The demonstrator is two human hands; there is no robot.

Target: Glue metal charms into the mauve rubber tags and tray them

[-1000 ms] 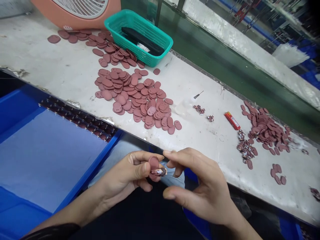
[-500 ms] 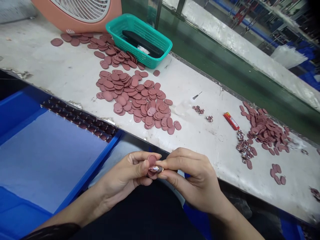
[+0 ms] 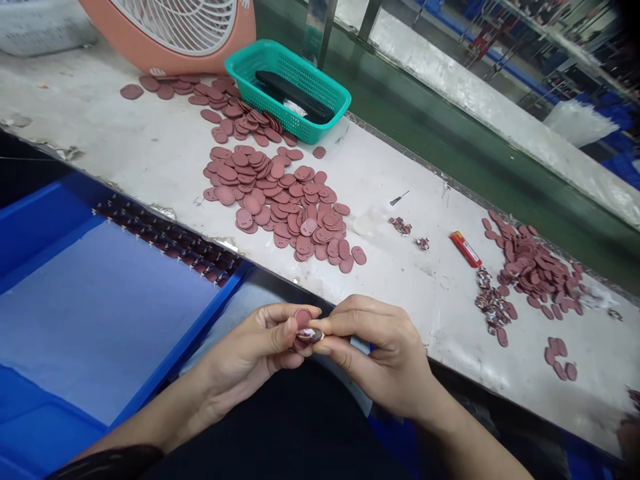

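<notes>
My left hand [image 3: 255, 347] pinches a small oval maroon disc [image 3: 302, 319] between thumb and fingers. A small printed piece [image 3: 310, 335] sits against the lower part of the disc. My right hand [image 3: 380, 353] has its thumb and fingertips on that piece, pressing in from the right, so the hands nearly touch. Part of the disc is hidden by my fingers. On the bench [image 3: 400, 293] beyond my hands lies a large heap of similar holed discs [image 3: 277, 207], with more discs [image 3: 530, 267] and a cluster of printed pieces [image 3: 493, 307] to the right.
A blue tray [image 3: 100, 313] lined with pale blue sheet sits left of my hands, with a row of dark small pieces [image 3: 165, 240] along its far side. A teal basket [image 3: 287, 90], a pink fan [image 3: 170, 33], a red lighter [image 3: 465, 249] and a small pointed tool [image 3: 399, 198] are farther out.
My right hand has closed in from apart and now pinches the printed piece against the disc. The view has shifted slightly, so the bench items sit a little lower and to the right.
</notes>
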